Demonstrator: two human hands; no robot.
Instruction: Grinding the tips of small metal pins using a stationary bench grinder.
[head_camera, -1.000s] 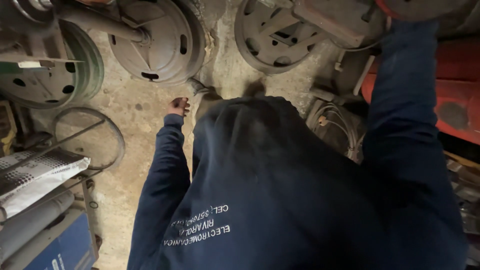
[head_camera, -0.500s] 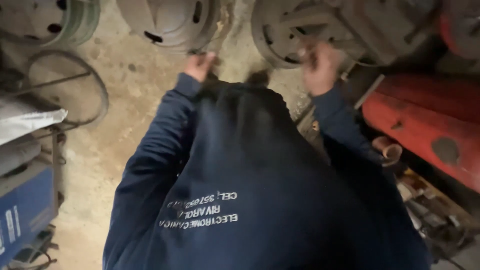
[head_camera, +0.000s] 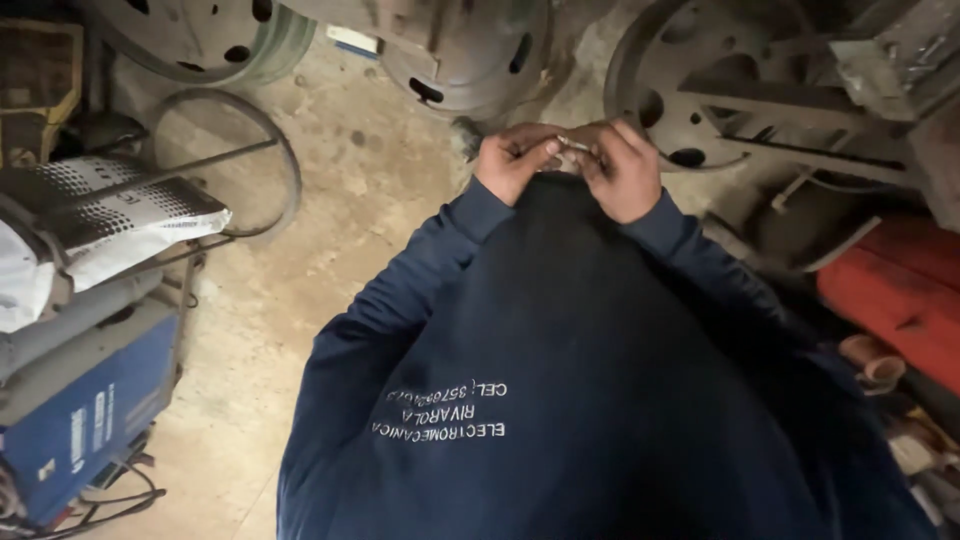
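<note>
**Small part pinched between both hands over a workshop floor**

Below me is a dusty concrete floor (head_camera: 330, 200) crowded with workshop clutter: grey steel wheel rims (head_camera: 470, 60) lean along the far edge, and a thin metal ring (head_camera: 287, 170) lies flat to the left.

I hold both hands together in front of my chest, just above my dark blue sweatshirt (head_camera: 600, 330). My left hand (head_camera: 515, 160) and right hand (head_camera: 625, 175) are curled shut, fingertips meeting on a small metal piece (head_camera: 578, 147). It spans the gap between the two hands, and it is too small for me to tell what kind of part it is.

As I judge it, I am working the piece with my fingertips, twisting or fitting it. The next move calls for a firm pinch from both sides and small, careful turns, since a part this size would be easily lost among the rims below.

For packages and labels, a white sack (head_camera: 120, 215) with a black dotted pattern lies on a stand at the left. Beneath it sits a blue machine box (head_camera: 90, 420) with pale lettering on its side. A red cylinder (head_camera: 890, 290) lies at the right. White print runs across my sweatshirt front.
</note>
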